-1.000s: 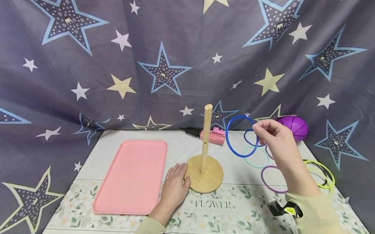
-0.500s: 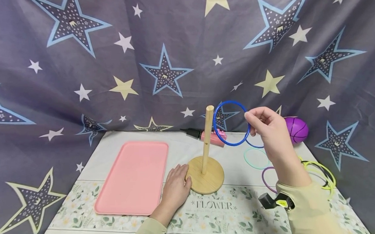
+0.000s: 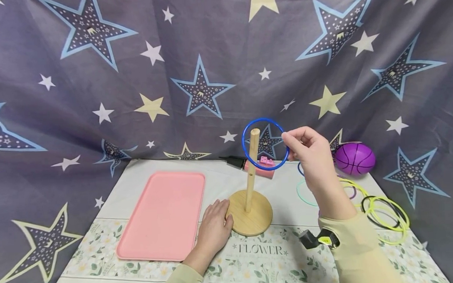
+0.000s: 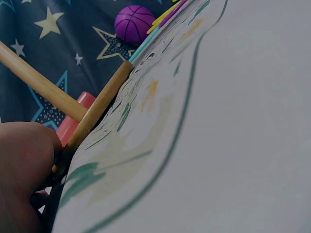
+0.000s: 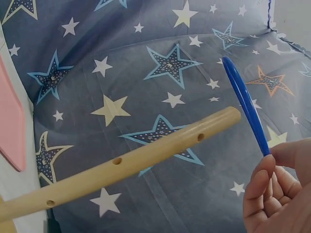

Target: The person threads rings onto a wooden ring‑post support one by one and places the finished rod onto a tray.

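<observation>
My right hand pinches a thin blue ring by its right edge. The ring is held tilted up, facing the head camera, and overlaps the top of a wooden post. In the right wrist view the blue ring stands just off the post's tip, apart from it. Several holes run along the wooden post there. The post rises from a round wooden base. My left hand lies at the left edge of that base, fingers extended; the left wrist view shows only part of it.
Left of the base lies a pink tray. A pink and black cylinder is behind the post. Loose yellow rings, a teal ring and others lie at right, near a purple ball. A star-patterned curtain hangs behind.
My right hand has carried the blue ring left and upward, from right of the post to the post's top. The left hand stays beside the base.
</observation>
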{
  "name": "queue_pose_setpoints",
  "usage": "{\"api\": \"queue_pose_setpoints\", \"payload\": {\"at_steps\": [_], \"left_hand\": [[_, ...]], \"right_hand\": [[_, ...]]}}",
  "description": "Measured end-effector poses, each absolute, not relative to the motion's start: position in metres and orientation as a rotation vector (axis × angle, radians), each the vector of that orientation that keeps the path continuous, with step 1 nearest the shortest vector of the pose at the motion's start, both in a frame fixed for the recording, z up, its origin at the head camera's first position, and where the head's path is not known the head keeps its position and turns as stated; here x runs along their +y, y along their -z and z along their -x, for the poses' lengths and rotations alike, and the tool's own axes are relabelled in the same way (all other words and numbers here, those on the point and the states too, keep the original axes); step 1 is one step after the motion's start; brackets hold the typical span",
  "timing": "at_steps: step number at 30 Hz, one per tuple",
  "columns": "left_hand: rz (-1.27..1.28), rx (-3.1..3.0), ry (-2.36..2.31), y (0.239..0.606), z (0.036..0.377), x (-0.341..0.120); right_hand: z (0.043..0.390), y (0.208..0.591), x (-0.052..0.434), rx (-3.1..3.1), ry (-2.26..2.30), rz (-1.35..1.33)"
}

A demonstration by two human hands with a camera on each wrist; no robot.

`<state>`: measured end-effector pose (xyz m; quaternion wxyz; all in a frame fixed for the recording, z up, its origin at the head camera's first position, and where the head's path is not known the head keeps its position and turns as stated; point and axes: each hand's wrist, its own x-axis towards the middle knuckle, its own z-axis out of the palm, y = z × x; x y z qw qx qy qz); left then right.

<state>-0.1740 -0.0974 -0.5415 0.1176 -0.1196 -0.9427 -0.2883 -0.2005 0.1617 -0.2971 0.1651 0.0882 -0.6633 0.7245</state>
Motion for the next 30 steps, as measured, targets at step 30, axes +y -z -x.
{"api": "queue_pose_setpoints", "payload": {"at_steps": [30], "left_hand": [[0.364, -2.745, 0.821, 0.543, 0.174, -0.098]], "right_hand": [[0.218, 0.367, 0.143, -2.002, -2.058, -0.070]]}}
